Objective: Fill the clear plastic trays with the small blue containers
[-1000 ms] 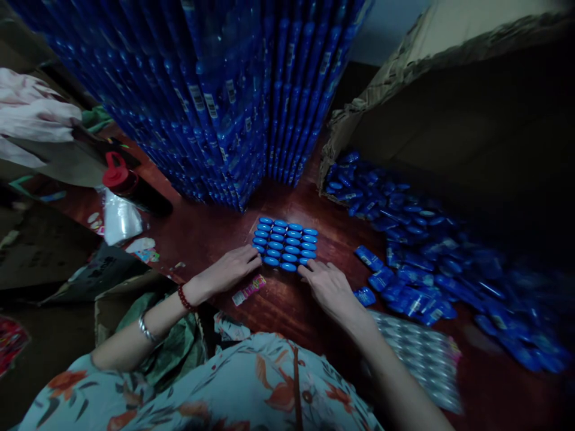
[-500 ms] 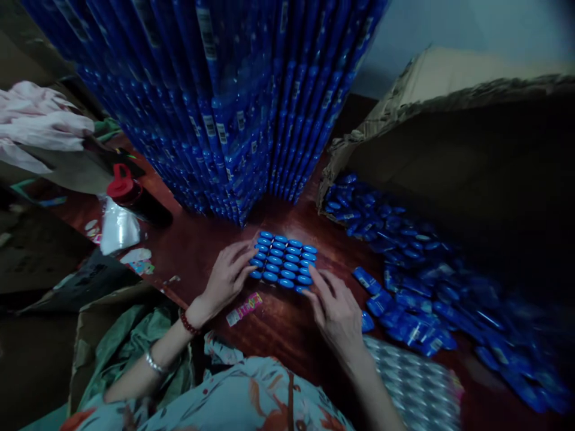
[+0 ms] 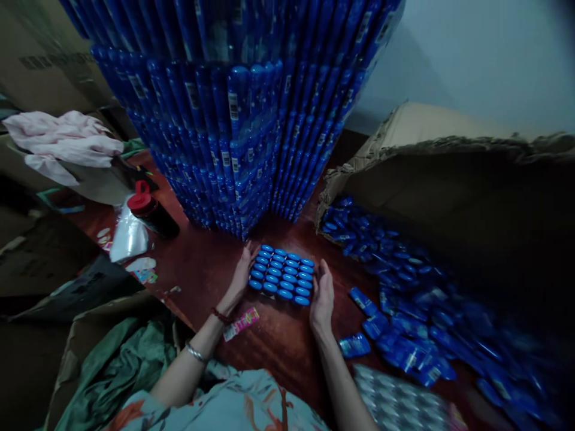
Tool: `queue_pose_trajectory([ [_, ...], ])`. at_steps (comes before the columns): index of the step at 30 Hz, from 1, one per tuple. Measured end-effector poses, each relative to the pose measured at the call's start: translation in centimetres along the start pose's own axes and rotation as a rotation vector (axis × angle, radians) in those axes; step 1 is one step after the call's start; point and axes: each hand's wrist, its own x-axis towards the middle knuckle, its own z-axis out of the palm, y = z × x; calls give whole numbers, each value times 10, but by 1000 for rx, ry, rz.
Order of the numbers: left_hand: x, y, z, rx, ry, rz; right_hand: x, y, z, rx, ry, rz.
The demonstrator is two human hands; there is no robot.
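Note:
A tight grid of small blue bottles with oval tops (image 3: 283,275) stands on the dark red table in front of me. My left hand (image 3: 244,272) lies along its left side, the fingers reaching toward the far corner. Against the right side rests my right hand (image 3: 322,293), its fingers straight and pointing away from me. Between them the two hands clasp the grid; the inner sides of my fingers are partly hidden. Just behind it rises a tall stack of blue bottles (image 3: 242,143) in shiny clear wrap, with barcode labels showing.
Loose blue bottles (image 3: 413,335) spill from a torn cardboard box (image 3: 359,164) on the right. A silvery dimpled sheet (image 3: 399,398) lies at lower right. Leftward are a red-lidded flask (image 3: 153,209), clear bags (image 3: 129,236) and a pink strip (image 3: 242,324). Green cloth (image 3: 119,365) fills a box.
My hands have shifted from the near corners to lie flatter along both sides of the bottle grid. My right hand has turned more upright. The view has tilted upward.

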Motion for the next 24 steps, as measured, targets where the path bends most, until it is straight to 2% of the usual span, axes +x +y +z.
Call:
queue_pose_trajectory([
  [3,-13,-10,-4,-57,-51,3,-9,2,1,106,-30,107],
  [6,-21,-9,5,-119,-9,-40,-5,-7,7,167,-30,194],
  [8,-18,4,14,-255,36,-139,8,-19,10,313,2,342],
  [10,-8,26,22,-387,22,-234,25,-33,10,460,-14,497],
  [12,4,50,25,-470,-12,-326,40,-48,9,531,-24,591],
  [15,17,77,25,-489,-47,-429,53,-65,7,556,-16,647],
  [17,21,83,23,-479,-67,-454,55,-69,6,556,-28,655],
  [24,24,69,16,-490,-86,-460,54,-61,6,556,-113,628],
])
